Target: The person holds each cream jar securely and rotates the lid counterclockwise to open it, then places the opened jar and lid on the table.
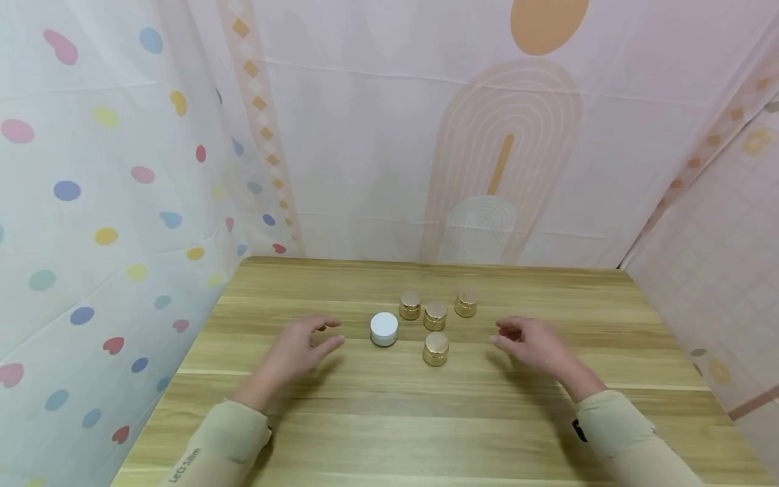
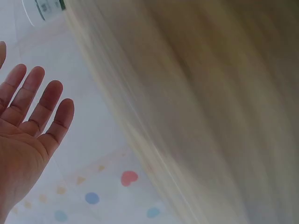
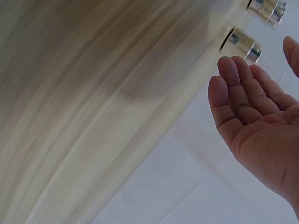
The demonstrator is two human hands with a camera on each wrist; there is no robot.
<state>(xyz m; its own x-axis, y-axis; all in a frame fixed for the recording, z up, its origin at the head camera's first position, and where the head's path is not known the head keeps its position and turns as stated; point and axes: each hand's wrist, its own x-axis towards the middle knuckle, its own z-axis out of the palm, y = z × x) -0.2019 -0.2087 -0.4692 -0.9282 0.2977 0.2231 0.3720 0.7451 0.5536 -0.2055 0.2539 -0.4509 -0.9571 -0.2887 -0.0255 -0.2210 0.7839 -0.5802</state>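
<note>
A small white-lidded jar stands upright on the wooden table. To its right are several small gold-lidded jars: one at the back left, one in the middle, one at the back right and one nearest me. My left hand hovers left of the white jar, fingers relaxed and apart from it. On the other side my right hand is held over the table, right of the gold jars, with loosely bent fingers. In both wrist views the palms hold nothing.
The wood-grain table ends at a back edge against a pale patterned curtain. A dotted cloth hangs along the left side, and another patterned cloth along the right.
</note>
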